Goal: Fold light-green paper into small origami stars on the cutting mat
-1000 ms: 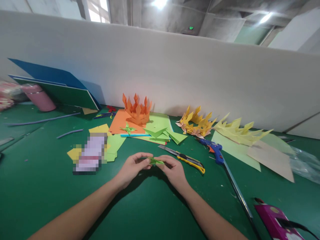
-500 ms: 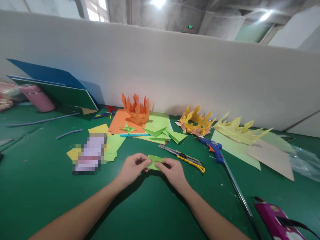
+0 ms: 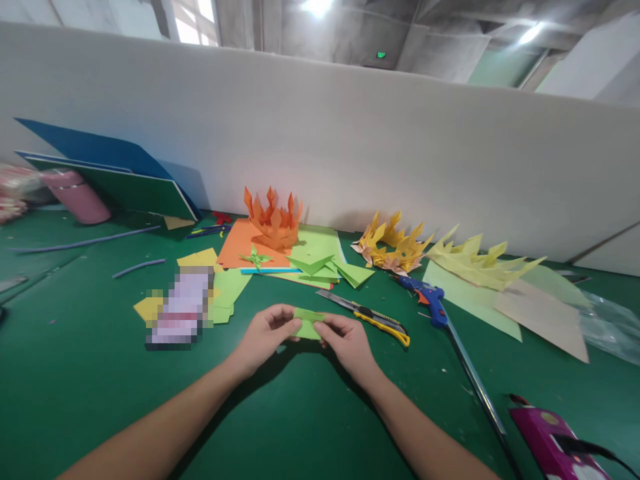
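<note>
A small piece of light green paper [image 3: 309,325], seemingly folded, is pinched between both hands above the green table. My left hand [image 3: 267,338] grips its left end, with the thumb on the near face and the fingers curled behind. At the right end, my right hand [image 3: 347,341] holds it the same way. Just beyond the right hand lies a yellow and black utility knife [image 3: 377,321] with its blade out. Folded green paper pieces [image 3: 320,265] and a small green paper star shape [image 3: 256,257] rest on stacked sheets behind the hands.
An orange paper crown [image 3: 275,223], a yellow paper crown [image 3: 393,243] and a pale yellow one [image 3: 483,261] stand along the white partition [image 3: 320,133]. A blue glue gun [image 3: 425,300] lies right of the knife. A pixelated object [image 3: 183,307] is at left, a magenta device [image 3: 550,440] near right.
The right thumb and fingers have shifted slightly right along the green paper, showing more of its face. The left hand has barely moved.
</note>
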The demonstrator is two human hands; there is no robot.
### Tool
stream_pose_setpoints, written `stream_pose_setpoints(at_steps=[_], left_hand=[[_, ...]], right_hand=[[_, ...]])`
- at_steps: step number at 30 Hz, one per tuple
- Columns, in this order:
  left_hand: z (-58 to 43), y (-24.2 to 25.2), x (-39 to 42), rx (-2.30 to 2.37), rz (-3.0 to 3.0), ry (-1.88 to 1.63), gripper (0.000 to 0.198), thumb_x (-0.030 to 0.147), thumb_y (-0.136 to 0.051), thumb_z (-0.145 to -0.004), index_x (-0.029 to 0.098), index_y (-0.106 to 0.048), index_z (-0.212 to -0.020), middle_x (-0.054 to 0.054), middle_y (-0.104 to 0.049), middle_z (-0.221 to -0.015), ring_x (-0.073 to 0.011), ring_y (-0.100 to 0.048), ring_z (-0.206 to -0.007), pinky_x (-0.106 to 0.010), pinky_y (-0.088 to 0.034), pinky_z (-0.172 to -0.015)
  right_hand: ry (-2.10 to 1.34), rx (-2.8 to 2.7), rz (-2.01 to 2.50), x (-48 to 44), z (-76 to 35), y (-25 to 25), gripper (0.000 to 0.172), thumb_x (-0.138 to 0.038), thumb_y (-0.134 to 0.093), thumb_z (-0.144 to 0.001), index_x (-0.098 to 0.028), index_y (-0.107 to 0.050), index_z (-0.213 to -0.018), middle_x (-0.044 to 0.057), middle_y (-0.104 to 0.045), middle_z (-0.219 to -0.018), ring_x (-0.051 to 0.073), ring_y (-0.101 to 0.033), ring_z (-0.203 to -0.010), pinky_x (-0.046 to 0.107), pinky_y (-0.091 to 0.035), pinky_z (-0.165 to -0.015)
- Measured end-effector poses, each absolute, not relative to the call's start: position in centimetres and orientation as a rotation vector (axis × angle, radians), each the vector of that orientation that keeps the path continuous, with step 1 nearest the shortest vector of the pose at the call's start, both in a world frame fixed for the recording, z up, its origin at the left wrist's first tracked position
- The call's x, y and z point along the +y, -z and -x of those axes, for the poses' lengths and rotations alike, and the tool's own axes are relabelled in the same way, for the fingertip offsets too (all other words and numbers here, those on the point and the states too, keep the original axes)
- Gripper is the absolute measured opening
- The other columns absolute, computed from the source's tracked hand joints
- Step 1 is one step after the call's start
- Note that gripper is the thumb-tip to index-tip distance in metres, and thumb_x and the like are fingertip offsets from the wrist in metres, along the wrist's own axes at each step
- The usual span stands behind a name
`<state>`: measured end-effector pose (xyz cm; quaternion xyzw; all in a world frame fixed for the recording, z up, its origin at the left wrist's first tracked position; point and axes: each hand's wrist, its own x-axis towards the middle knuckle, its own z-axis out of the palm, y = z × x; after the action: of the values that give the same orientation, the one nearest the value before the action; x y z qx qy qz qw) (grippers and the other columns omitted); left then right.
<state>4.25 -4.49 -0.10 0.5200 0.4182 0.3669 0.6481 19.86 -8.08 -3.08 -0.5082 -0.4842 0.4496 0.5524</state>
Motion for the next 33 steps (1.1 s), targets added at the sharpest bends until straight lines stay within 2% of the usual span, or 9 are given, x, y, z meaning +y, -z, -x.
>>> stream_pose_setpoints(at_steps=[3,9,13,18,21,26,29,31,33], left_hand=[[-4.21,0.23,-4.44,0.964,-1.181,-0.851,0.034,0.039,-0.076,-0.054,0.016,-0.059,-0.071,0.004,-0.057,-0.062,-0.0097,-0.054,-0.057,-0.024,-0.050,-0.058],[-4.30,0.37,-4.41,0.983,-1.169,-0.864,0.037,0.032,-0.076,-0.053,0.017,-0.057,-0.081,0.004,-0.057,-0.064,-0.0098,-0.055,-0.058,-0.022,-0.048,-0.055],[-4.40,0.28,-4.51,0.988,-1.190,-0.848,0.037,0.033,-0.074,-0.056,0.018,-0.055,-0.084,0.004,-0.057,-0.065,-0.0106,-0.055,-0.059,-0.023,-0.048,-0.056],[-4.33,0.17,-4.51,0.974,-1.210,-0.850,0.027,0.035,-0.072,-0.057,0.017,-0.058,-0.073,0.005,-0.054,-0.061,-0.0091,-0.051,-0.054,-0.023,-0.047,-0.055],[-4.18,0.34,-4.37,0.968,-1.215,-0.873,0.019,0.032,-0.070,-0.058,0.017,-0.061,-0.067,0.003,-0.057,-0.061,-0.0100,-0.052,-0.055,-0.023,-0.046,-0.056],[-3.97,0.56,-4.33,0.996,-1.317,-0.920,0.008,0.025,-0.063,-0.061,0.018,-0.066,-0.062,0.000,-0.063,-0.065,-0.0129,-0.056,-0.060,-0.025,-0.047,-0.061],[-3.84,0.37,-4.46,0.918,-1.435,-0.952,0.010,0.023,-0.059,-0.063,0.018,-0.067,-0.059,-0.003,-0.065,-0.072,-0.0151,-0.059,-0.068,-0.026,-0.048,-0.065],[-3.76,0.21,-4.54,0.894,-1.443,-0.954,0.012,0.025,-0.058,-0.065,0.018,-0.067,-0.061,-0.004,-0.066,-0.076,-0.0164,-0.060,-0.074,-0.026,-0.048,-0.068],[-3.77,0.10,-4.58,0.917,-1.365,-0.929,0.016,0.030,-0.060,-0.067,0.018,-0.068,-0.074,-0.003,-0.067,-0.077,-0.0162,-0.060,-0.075,-0.025,-0.048,-0.066]], right_hand=[[-1.106,-1.149,1.179,-8.07,-19.83,2.96,0.026,-0.041,-0.066,-0.064,-0.019,-0.074,-0.076,0.000,-0.064,-0.060,0.010,-0.046,-0.044,0.024,-0.043,-0.045],[-1.073,-1.211,1.202,-8.25,-20.02,2.53,0.031,-0.046,-0.062,-0.070,-0.017,-0.067,-0.060,-0.003,-0.050,-0.044,0.010,-0.045,-0.043,0.022,-0.039,-0.044],[-1.040,-1.224,1.244,-8.17,-20.03,2.78,0.030,-0.045,-0.061,-0.070,-0.017,-0.071,-0.068,-0.003,-0.051,-0.044,0.010,-0.044,-0.041,0.022,-0.039,-0.042],[-1.042,-1.158,1.223,-8.13,-19.96,2.99,0.025,-0.040,-0.065,-0.067,-0.020,-0.075,-0.078,0.000,-0.063,-0.056,0.010,-0.046,-0.043,0.023,-0.041,-0.043],[-1.071,-1.188,1.193,-8.25,-20.04,2.74,0.025,-0.038,-0.066,-0.067,-0.022,-0.075,-0.084,0.000,-0.065,-0.060,0.011,-0.049,-0.047,0.024,-0.043,-0.048],[-1.075,-1.248,1.163,-8.27,-20.18,2.41,0.031,-0.046,-0.058,-0.075,-0.019,-0.073,-0.074,0.000,-0.061,-0.057,0.012,-0.052,-0.053,0.025,-0.045,-0.055],[-1.111,-1.173,1.176,-8.14,-20.13,2.60,0.023,-0.040,-0.066,-0.068,-0.018,-0.070,-0.075,0.001,-0.064,-0.066,0.012,-0.054,-0.057,0.025,-0.046,-0.056],[-1.142,-1.133,1.165,-8.07,-20.08,2.76,0.022,-0.035,-0.070,-0.064,-0.019,-0.068,-0.079,-0.001,-0.063,-0.066,0.012,-0.054,-0.057,0.024,-0.046,-0.056],[-1.152,-1.129,1.161,-8.04,-20.04,2.86,0.022,-0.031,-0.070,-0.063,-0.018,-0.067,-0.080,-0.002,-0.062,-0.064,0.011,-0.055,-0.057,0.024,-0.046,-0.057]])
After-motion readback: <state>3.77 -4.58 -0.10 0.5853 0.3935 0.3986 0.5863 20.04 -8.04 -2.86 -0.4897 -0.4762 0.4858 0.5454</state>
